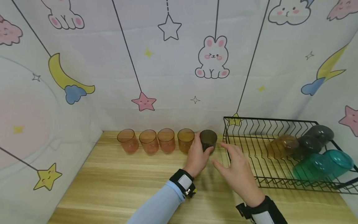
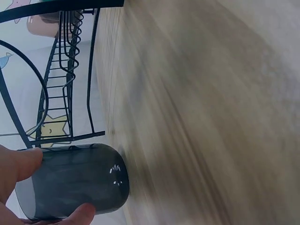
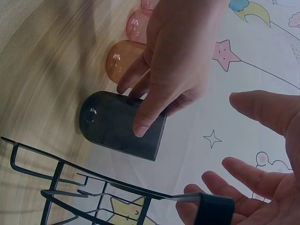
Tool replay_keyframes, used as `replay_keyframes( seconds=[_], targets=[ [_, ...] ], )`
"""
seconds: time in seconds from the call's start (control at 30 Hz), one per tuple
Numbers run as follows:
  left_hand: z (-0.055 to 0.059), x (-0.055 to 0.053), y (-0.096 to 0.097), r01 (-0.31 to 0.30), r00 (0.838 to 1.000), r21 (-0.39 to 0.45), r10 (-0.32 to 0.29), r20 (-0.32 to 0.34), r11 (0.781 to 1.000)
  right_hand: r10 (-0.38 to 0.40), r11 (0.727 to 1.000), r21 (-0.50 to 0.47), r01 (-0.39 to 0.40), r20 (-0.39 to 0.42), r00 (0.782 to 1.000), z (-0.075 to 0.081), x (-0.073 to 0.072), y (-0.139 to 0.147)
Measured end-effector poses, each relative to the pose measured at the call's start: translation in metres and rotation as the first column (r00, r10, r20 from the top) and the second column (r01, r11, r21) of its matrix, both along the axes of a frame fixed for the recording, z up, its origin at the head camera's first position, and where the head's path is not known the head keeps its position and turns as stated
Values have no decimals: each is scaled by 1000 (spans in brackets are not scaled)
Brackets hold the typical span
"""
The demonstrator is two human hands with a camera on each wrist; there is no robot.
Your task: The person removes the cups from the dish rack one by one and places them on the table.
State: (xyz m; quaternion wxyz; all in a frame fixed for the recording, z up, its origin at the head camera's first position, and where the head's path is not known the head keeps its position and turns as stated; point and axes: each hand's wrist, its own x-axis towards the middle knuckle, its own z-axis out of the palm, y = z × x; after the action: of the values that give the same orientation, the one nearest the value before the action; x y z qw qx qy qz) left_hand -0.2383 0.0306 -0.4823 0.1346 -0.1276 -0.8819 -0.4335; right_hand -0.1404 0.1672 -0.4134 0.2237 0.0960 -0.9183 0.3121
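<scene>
A dark grey glass (image 1: 209, 139) stands upright on the wooden table at the right end of a row of glasses. My left hand (image 1: 197, 157) grips it from the left, thumb on the near side, as the left wrist view shows with the same grey glass (image 2: 77, 180). Just right of it, my right hand (image 1: 236, 169) is apart from the glass, thumb and fingers spread with nothing between them. Beside the left hand is an amber glass (image 1: 185, 141). Three pinkish-orange glasses continue leftward, the nearest one (image 1: 167, 141) close to the amber one.
A black wire rack (image 1: 268, 180) sits on the right of the table. Lying in it are an amber glass (image 1: 281, 147), dark grey glasses (image 1: 318, 135) and teal glasses (image 1: 309, 168). Behind the row rises a patterned white cloth (image 1: 173, 77).
</scene>
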Motion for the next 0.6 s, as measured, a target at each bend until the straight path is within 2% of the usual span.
replay_keyframes(
  seconds=[0.17,0.3,0.47,0.6],
  targets=[
    [2,2,-2,4,1000,-27,-3,13,1000,8,1000,13,-8,13,1000,2,2,0],
    [7,9,-6,19,1000,-36,-18,20,999,28,997,67,-29,13,1000,4,2,6],
    [21,28,-23,50,999,1,-50,17,999,13,990,138,-14,8,1000,18,0,28],
    [37,46,-45,112,993,72,-115,34,991,-40,982,183,40,-3,999,33,-3,52]
  ],
)
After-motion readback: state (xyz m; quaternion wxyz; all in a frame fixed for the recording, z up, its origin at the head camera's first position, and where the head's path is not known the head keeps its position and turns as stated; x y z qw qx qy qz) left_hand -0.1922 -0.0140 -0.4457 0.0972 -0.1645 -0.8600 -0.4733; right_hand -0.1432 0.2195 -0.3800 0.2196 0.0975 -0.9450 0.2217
